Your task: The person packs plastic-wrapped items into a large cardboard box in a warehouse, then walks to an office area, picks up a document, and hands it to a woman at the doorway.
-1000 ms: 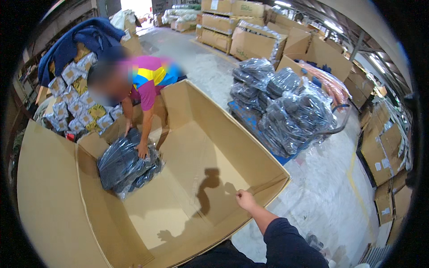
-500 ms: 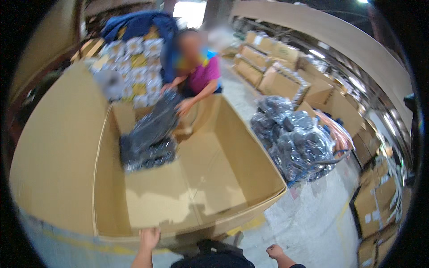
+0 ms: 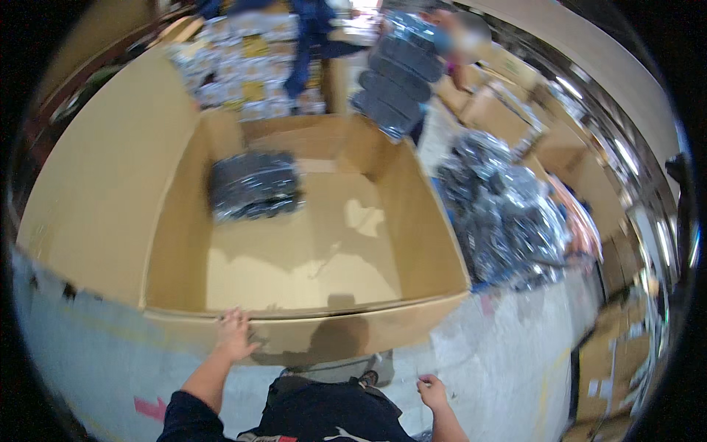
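A large open cardboard box (image 3: 302, 324) stands in front of me, tilted slightly in view. My left hand (image 3: 236, 337) rests on its near wall, fingers spread over the top edge and thumb apart. To the right of my body, my right hand (image 3: 433, 392) hangs away from the box, its fingers curled in and nothing visible in them. Inside the box, in the far left corner, lies a dark bundle in clear plastic (image 3: 254, 184). Beyond the far right corner a co-worker holds up a tall stack of dark plastic-wrapped pieces (image 3: 398, 77).
Right of the box, a heap of plastic-wrapped dark bundles (image 3: 501, 214) sits on something blue. A raised cardboard flap (image 3: 96, 177) stands along the left side. White and yellow packages (image 3: 250, 66) are stacked behind. More cartons (image 3: 611, 368) line the right.
The co-worker has moved from the far side toward the far right corner, with a wrapped stack now held upright. One bundle stays in the box. My view has shifted.
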`<state>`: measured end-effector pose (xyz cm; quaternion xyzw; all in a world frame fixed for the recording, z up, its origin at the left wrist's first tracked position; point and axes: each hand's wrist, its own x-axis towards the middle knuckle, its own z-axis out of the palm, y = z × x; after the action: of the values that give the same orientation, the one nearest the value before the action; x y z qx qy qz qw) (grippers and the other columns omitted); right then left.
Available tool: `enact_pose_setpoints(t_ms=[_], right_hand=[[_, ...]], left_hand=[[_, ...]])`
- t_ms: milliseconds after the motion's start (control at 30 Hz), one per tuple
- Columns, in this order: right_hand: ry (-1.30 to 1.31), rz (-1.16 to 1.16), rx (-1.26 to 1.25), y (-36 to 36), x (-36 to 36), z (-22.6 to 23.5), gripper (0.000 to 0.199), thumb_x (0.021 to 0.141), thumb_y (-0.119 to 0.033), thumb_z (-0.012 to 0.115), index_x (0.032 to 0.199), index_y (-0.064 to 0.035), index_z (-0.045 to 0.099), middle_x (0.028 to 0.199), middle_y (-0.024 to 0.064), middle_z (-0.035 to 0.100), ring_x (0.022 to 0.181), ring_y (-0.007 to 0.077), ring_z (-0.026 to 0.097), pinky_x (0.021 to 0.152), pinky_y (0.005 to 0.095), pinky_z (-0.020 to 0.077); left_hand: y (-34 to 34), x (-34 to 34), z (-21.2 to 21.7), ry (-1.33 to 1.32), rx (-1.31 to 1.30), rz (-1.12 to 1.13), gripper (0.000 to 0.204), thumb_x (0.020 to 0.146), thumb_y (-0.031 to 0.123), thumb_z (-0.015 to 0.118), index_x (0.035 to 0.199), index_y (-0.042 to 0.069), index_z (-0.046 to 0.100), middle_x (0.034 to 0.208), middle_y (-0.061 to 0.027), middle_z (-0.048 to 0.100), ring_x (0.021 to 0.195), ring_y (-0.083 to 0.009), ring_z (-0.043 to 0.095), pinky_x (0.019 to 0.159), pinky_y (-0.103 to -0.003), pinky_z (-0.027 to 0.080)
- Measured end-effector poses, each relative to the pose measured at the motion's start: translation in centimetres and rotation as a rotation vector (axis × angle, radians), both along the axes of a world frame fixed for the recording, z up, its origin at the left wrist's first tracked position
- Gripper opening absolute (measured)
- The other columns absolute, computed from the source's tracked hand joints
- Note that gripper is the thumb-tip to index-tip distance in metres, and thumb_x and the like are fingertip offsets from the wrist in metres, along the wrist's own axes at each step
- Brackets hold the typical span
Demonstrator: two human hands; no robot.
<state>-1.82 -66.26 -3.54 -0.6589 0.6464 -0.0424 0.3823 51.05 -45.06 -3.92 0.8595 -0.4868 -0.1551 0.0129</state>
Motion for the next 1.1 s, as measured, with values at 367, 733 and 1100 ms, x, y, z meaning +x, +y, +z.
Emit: enact_pose_setpoints(t_ms=[367,733,1100], right_hand=[[0.013,-0.766,0.303,-2.9,-27.3,-6.4,0.029,0.074,-0.022,0.06,0.091,0.0006,0.067,0.071,0.0158,0.067,0.071,0.0339,0.066,0.071,0.0389,0.0532],[0.023,-0.497,0.369,-11.2,-28.5,-9.1,0.031,0.076,-0.029,0.059,0.087,-0.0012,0.068,0.07,0.0165,0.066,0.069,0.0283,0.066,0.067,0.0368,0.0518],[-0.304,-0.381,0.407,-15.6,-28.8,-8.1,0.027,0.085,-0.016,0.057,0.106,0.0008,0.059,0.087,0.0113,0.066,0.065,0.0204,0.065,0.053,0.0322,0.0519]], left_hand=[[-10.7,-10.9,3.3,0.16,0.116,0.406,0.078,0.077,0.03,0.071,0.139,0.002,0.033,0.147,-0.0225,0.025,0.137,-0.038,0.024,0.111,-0.048,0.023],[-26.0,-24.8,2.4,0.104,-0.106,-0.067,0.071,0.076,0.024,0.071,0.135,0.002,0.039,0.142,-0.0234,0.032,0.134,-0.0391,0.027,0.108,-0.056,0.021],[-33.4,-28.7,4.7,0.315,-0.139,0.042,0.05,0.083,0.033,0.064,0.119,-0.001,0.056,0.121,-0.0223,0.056,0.116,-0.0365,0.051,0.101,-0.042,0.038]])
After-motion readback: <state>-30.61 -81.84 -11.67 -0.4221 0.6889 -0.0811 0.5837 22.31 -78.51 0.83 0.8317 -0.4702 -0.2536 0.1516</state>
